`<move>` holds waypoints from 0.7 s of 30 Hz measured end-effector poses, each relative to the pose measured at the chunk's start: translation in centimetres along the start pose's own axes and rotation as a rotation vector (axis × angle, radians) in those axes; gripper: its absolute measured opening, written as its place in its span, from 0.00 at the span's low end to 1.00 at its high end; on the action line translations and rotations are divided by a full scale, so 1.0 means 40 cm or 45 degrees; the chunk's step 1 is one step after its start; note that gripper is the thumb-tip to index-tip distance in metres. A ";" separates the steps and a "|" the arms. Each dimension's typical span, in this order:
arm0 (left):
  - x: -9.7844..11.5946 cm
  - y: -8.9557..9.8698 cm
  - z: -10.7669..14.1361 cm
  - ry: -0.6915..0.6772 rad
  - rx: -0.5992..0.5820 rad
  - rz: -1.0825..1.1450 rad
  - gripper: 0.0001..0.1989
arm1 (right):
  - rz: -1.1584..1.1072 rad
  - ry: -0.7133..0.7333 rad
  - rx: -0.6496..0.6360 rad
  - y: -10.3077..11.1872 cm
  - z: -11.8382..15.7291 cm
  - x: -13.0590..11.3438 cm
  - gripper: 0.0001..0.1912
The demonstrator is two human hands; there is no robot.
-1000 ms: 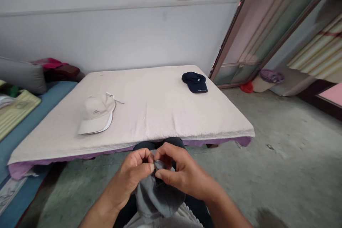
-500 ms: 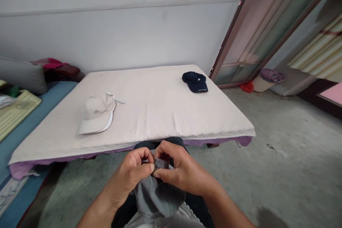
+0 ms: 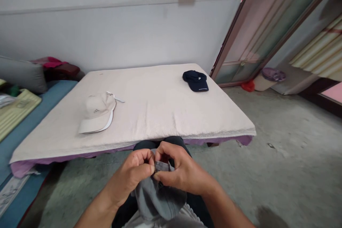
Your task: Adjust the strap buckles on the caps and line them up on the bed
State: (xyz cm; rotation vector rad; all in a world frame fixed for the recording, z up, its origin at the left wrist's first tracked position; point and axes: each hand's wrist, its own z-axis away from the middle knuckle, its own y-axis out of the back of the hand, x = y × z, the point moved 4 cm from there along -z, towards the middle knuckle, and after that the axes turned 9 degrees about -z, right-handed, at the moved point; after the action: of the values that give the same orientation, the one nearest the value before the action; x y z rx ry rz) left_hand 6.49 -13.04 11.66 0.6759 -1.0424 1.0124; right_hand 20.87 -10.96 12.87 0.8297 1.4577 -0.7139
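Observation:
A grey cap hangs over my lap, its strap and small metal buckle turned up between my fingers. My left hand pinches the buckle side of the strap between thumb and forefinger. From the other side my right hand grips the strap, thumb below and fingers curled above it. The two hands almost touch at the buckle. On the low covered bed beyond my knees lie a beige cap at the left and a navy cap at the back right.
The bed has a pale cover over purple cloth. To its left is a blue surface with a grey cushion and a yellow mat. A lined waste bin and a red bag stand by the sliding door at right.
Both hands keep their hold on the strap and have barely shifted. The camera view has tipped slightly down, so the pink note on the wall is out of view.

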 end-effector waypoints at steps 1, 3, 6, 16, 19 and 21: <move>0.002 -0.001 0.000 -0.004 -0.002 0.001 0.07 | -0.010 0.003 0.007 0.000 0.000 0.000 0.13; 0.006 -0.002 0.001 -0.003 0.010 0.015 0.07 | -0.041 0.017 0.025 -0.001 0.000 0.000 0.13; 0.012 -0.004 0.002 -0.001 0.041 0.052 0.07 | -0.085 0.049 0.052 -0.005 0.000 0.001 0.13; -0.002 -0.011 0.008 -0.013 0.084 0.253 0.08 | -0.112 0.057 0.139 -0.012 0.007 0.003 0.14; -0.005 -0.010 0.015 -0.076 0.122 0.205 0.07 | -0.137 0.043 0.146 -0.018 0.008 0.005 0.14; -0.006 -0.008 0.021 -0.149 0.175 0.124 0.06 | -0.177 0.033 0.164 -0.023 0.009 0.010 0.14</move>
State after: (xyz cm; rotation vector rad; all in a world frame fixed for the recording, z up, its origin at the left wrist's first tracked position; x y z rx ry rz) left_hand 6.44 -13.98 11.78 0.8110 -1.1238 1.1481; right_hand 20.30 -11.73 12.40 0.8440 1.5153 -0.9128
